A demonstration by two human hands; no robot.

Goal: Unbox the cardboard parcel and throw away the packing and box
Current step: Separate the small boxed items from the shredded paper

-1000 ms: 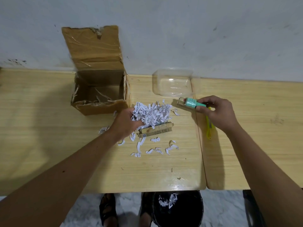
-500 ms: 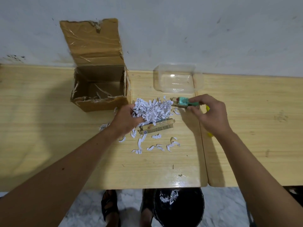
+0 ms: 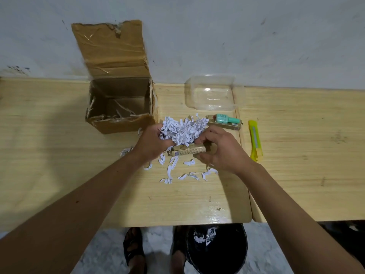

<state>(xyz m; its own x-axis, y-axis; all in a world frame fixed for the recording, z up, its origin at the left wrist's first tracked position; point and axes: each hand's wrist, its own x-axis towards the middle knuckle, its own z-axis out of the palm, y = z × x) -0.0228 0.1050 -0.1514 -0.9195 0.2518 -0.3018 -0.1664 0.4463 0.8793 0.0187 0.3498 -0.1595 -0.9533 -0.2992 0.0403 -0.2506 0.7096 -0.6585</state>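
Note:
The open cardboard box (image 3: 118, 107) stands at the back of the wooden table (image 3: 59, 155), its flap leaning on the wall. A heap of white shredded paper (image 3: 182, 128) lies in front of it. My left hand (image 3: 153, 142) clutches the left side of the heap. My right hand (image 3: 221, 150) curls around the heap's right side and touches a small gold carton (image 3: 188, 150) lying under the paper. A teal bottle (image 3: 227, 118) rests on another gold carton (image 3: 227, 125) behind my right hand.
A clear plastic tub (image 3: 214, 93) sits by the wall. A yellow box cutter (image 3: 255, 140) lies on the right table. Loose shreds (image 3: 187, 175) dot the tabletop. A black bin (image 3: 217, 252) holding some shreds stands under the table edge, beside sandalled feet (image 3: 134, 248).
My right hand set down the teal bottle on the gold carton and moved left and nearer onto the paper heap. My left hand stayed on the heap.

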